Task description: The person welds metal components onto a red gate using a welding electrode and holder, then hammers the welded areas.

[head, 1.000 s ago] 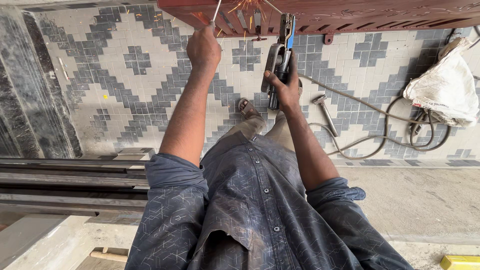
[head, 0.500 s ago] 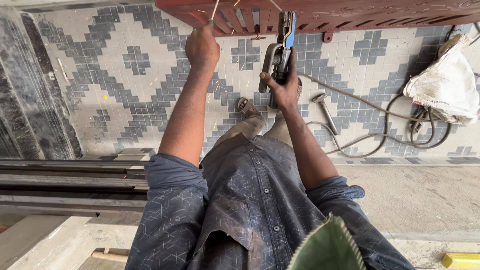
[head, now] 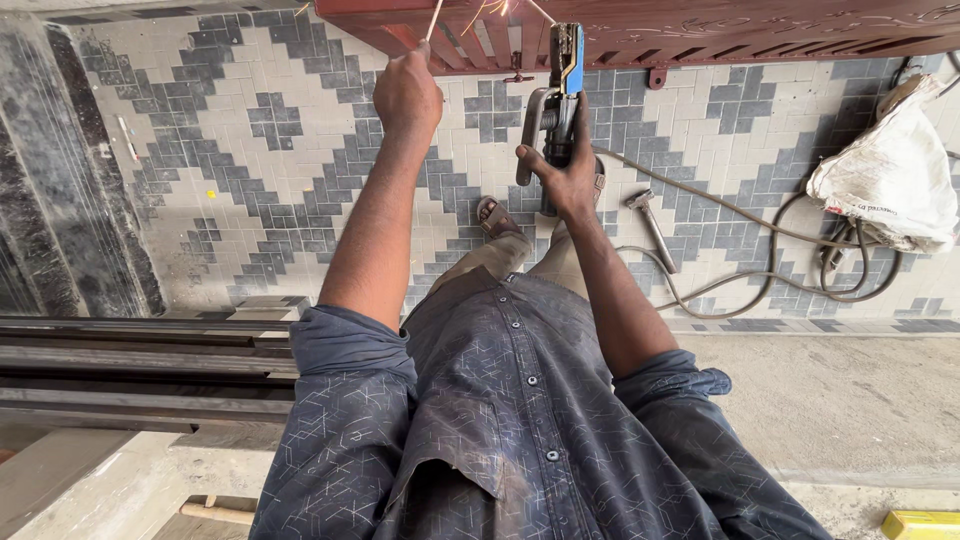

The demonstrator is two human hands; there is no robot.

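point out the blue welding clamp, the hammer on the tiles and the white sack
blue welding electrode holder (head: 563, 70): head view, on its blue upper body
grey metal hammer (head: 650, 225): head view, on its handle
crumpled white sack (head: 885, 175): head view, on its bulging middle

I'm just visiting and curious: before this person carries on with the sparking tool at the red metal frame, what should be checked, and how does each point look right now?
1. Grip on the electrode holder: right hand wrapped round its handle. Ok.
2. Thin rod steadied: left hand closed on it near the red metal frame. Ok.
3. Hand protection: both hands bare, sparks close by. Not ok.
4. Feet: open sandal on the tiled floor. Not ok.
5. Cable: loops loosely on the floor beside the hammer, near the feet. Not ok.
6. Eye protection: not in view. Cannot tell.
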